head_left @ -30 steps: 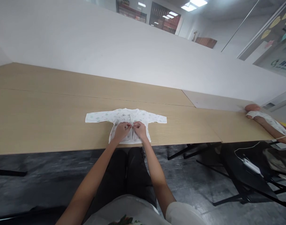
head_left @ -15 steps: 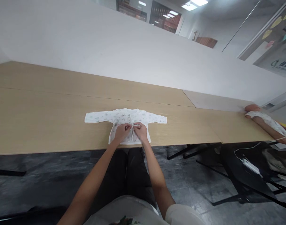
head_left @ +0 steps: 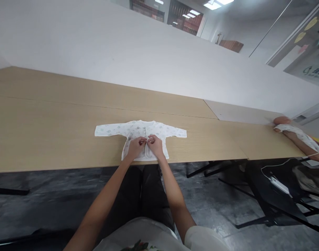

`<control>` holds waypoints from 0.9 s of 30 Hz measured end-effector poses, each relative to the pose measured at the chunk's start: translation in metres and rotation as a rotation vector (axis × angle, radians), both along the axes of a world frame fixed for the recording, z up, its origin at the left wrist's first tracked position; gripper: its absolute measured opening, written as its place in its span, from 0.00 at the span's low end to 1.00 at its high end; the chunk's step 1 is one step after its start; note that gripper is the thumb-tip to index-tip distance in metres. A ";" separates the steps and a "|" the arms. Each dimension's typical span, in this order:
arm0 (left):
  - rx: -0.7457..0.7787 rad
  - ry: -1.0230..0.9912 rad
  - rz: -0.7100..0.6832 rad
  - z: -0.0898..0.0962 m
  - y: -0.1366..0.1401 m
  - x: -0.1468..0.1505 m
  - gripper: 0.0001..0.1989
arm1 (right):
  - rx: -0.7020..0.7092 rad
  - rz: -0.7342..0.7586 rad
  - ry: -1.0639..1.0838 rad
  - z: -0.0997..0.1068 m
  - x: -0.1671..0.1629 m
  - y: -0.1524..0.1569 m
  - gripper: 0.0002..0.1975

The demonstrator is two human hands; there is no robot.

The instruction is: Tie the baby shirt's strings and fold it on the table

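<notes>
A small white baby jacket (head_left: 134,129) with a fine print lies face up on the table, both sleeves stretched out sideways and its hem by the front edge. My left hand (head_left: 136,145) pinches the front opening near the middle of the chest. Opposite it, my right hand (head_left: 155,144) pinches the other front edge, its fingertips close to those of my left. Whatever fastener sits between the fingertips is too small to make out. Below the hands the two front edges part slightly.
The wooden table (head_left: 49,139) runs along a white wall (head_left: 96,45). At the far right another person's arm (head_left: 297,141) rests by a second printed white garment (head_left: 302,133). Under that end stand a black chair (head_left: 269,195) and a white power strip (head_left: 280,184) with a cable.
My right hand has shifted slightly up and its fingers are more bent at the front opening. My left hand stays nearly still, and the jacket lies where it was.
</notes>
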State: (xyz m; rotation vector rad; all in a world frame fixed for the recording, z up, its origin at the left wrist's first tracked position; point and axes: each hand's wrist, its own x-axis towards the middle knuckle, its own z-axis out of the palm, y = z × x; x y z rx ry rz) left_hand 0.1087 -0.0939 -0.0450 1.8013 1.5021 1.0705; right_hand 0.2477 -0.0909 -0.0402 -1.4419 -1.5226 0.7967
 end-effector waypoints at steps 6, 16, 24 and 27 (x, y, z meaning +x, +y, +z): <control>0.050 0.016 -0.010 0.000 0.000 0.000 0.08 | -0.027 0.015 0.033 -0.004 -0.002 0.003 0.15; 0.111 0.101 -0.003 -0.009 0.002 0.000 0.12 | -0.022 -0.041 0.094 -0.002 -0.005 0.002 0.11; 0.172 0.333 0.087 -0.005 -0.004 0.000 0.11 | -0.029 -0.093 0.088 -0.006 -0.005 0.001 0.13; 0.159 0.359 0.058 -0.004 -0.006 0.001 0.11 | -0.047 -0.089 0.116 -0.009 -0.004 0.002 0.13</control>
